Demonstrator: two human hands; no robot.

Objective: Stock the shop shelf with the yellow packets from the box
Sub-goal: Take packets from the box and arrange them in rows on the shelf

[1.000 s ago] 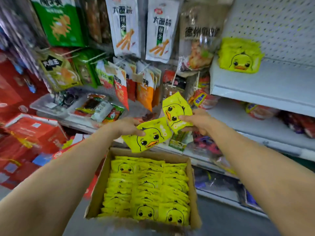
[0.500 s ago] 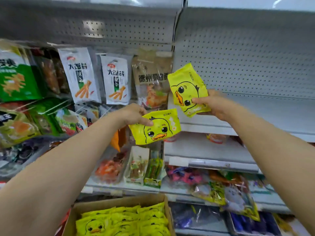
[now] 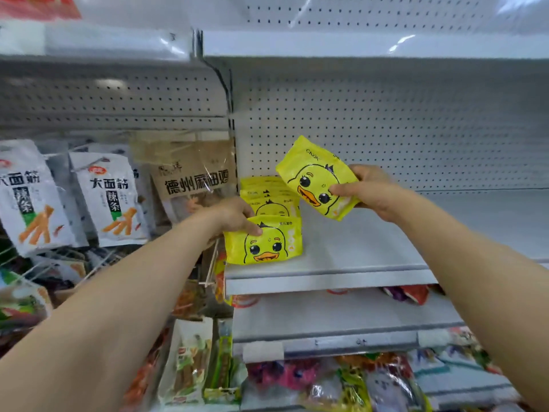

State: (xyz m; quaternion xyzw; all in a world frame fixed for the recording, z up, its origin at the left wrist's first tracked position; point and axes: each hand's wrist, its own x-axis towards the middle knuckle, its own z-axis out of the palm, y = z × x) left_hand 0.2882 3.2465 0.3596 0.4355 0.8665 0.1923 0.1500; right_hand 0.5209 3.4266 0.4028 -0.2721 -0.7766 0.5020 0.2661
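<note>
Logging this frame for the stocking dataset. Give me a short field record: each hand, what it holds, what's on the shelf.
left hand: left hand grips the front packet by its upper left corner; packet upright at the shelf's front edge
right hand: right hand grips the raised packet, tilted, above the shelf
shelf: white shelf with a row of yellow packets standing at its left end, behind the front packet
box: not in view
neighbours: white snack bags hang in the bay to the left

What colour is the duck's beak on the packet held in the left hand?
Orange, with a dark outline, on the bright yellow packet in the left hand; clearest in the head view.
</note>
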